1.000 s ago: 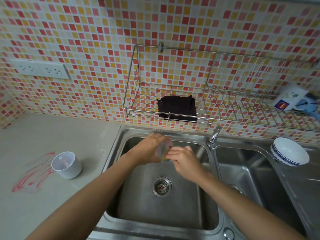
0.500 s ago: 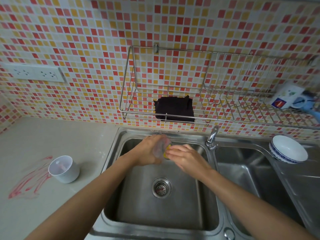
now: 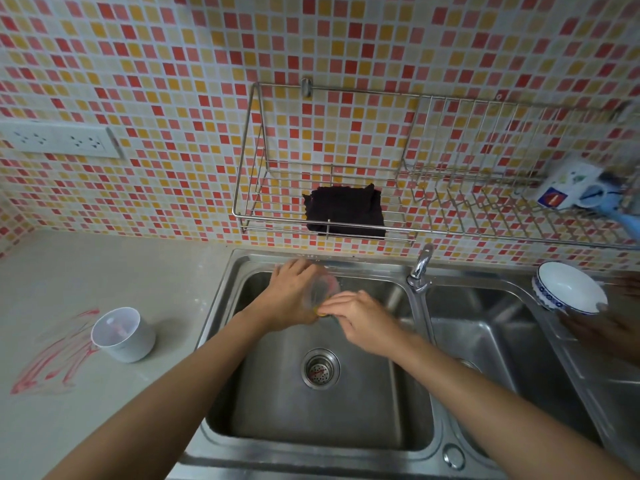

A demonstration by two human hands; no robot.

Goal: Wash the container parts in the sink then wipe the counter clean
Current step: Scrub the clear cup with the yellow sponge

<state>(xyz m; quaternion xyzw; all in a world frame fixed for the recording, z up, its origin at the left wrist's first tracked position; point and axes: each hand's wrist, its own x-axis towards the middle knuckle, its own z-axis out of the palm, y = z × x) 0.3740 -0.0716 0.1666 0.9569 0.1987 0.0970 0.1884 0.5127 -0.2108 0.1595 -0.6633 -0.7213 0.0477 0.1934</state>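
Note:
Over the left basin of the steel sink (image 3: 221, 323), my left hand (image 3: 289, 294) grips a small clear container part (image 3: 323, 289), tilted with its opening toward me. My right hand (image 3: 358, 315) pinches a yellow sponge (image 3: 320, 311) against the part's lower rim; most of the sponge is hidden by my fingers. A white cup-shaped container part (image 3: 121, 336) stands upright on the counter (image 3: 138, 271) to the left. Beside it, red smears (image 3: 55, 362) mark the counter.
A tap (image 3: 420, 268) stands between the two basins, with no water seen running. A dark cloth (image 3: 344, 211) lies in the wire wall rack (image 3: 450, 188). A blue-rimmed white bowl (image 3: 568, 289) sits on the right drainboard. The drain strainer (image 3: 320, 368) is below my hands.
My hands have stayed together over the left basin; the right hand has shifted slightly along the clear part's rim. The view has tilted a little.

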